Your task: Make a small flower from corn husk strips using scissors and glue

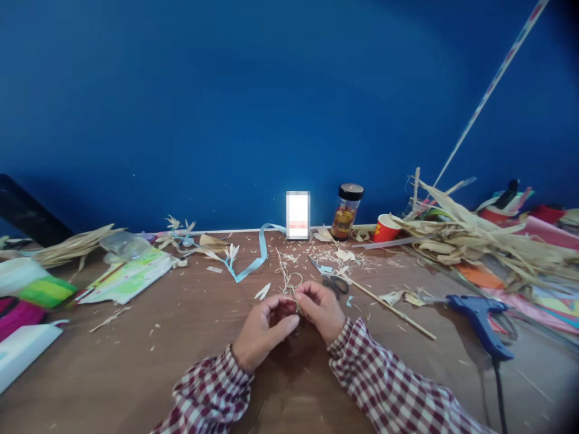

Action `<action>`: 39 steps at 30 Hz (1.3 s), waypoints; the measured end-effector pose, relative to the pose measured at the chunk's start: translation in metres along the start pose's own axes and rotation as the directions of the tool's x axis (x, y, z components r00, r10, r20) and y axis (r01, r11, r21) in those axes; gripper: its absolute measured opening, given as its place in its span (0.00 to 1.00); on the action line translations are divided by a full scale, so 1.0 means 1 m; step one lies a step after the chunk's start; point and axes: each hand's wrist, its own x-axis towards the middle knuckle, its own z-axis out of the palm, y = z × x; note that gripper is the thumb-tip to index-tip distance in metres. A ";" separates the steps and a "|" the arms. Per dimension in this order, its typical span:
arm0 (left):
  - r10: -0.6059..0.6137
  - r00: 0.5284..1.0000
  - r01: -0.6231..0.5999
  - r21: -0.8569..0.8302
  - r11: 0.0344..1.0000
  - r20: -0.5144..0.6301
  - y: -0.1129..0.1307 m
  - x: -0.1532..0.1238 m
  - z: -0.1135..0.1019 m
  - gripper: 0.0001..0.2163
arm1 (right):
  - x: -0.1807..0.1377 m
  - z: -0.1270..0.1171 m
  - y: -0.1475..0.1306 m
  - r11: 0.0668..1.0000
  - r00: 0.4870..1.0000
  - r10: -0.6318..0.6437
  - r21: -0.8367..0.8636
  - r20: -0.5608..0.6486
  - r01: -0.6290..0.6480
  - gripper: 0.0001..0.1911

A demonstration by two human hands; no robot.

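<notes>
My left hand and my right hand meet over the middle of the brown table. Both have their fingers closed on a thin pale strand, which curls up in a loop beyond the fingertips. Its lower part is hidden by my fingers. Just past my right hand lies a pair of scissors with dark handles. A small white petal-like piece rests beyond my left hand. Farther off, a light blue ribbon runs beside a white flower on a blue stem.
A thin stick and a blue glue gun lie to the right. Dried husks are heaped behind them. A lidded jar and red paper cup stand by the blue wall. Pale scraps litter the table.
</notes>
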 end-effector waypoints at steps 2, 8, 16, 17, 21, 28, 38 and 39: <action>0.011 1.000 -0.011 -0.007 1.000 0.021 -0.001 0.001 0.001 0.11 | 0.002 0.000 0.003 0.993 0.998 0.060 0.102 0.020 -0.062 0.10; 0.032 0.999 -0.032 -0.005 0.999 0.005 -0.013 0.005 0.001 0.12 | 0.000 0.003 0.004 0.973 0.987 0.135 0.175 0.082 -0.148 0.13; 0.017 0.994 -0.009 0.072 0.997 -0.110 -0.017 0.004 0.002 0.09 | -0.002 0.006 0.005 0.986 0.993 0.100 0.124 0.069 -0.108 0.11; 0.011 0.994 -0.004 0.058 0.998 -0.106 -0.017 0.004 0.002 0.09 | -0.001 0.006 0.005 0.986 0.993 0.102 0.123 0.061 -0.109 0.11; -0.026 0.994 0.030 0.031 0.999 -0.102 -0.017 0.005 0.002 0.09 | 0.001 0.005 0.006 0.982 0.992 0.123 0.139 0.033 -0.126 0.13; -0.046 0.982 0.063 0.087 0.994 -0.185 -0.015 0.005 0.003 0.09 | -0.001 0.006 0.004 0.993 0.993 0.112 0.037 0.037 -0.113 0.13; -0.031 0.981 0.051 0.098 0.994 -0.194 -0.018 0.005 0.002 0.09 | 0.003 -0.003 0.003 0.987 0.998 0.043 -0.154 -0.046 -0.049 0.12; -0.033 0.980 0.053 0.093 0.994 -0.196 -0.019 0.005 0.001 0.09 | 0.003 -0.004 0.003 0.987 0.998 0.044 -0.150 -0.050 -0.051 0.12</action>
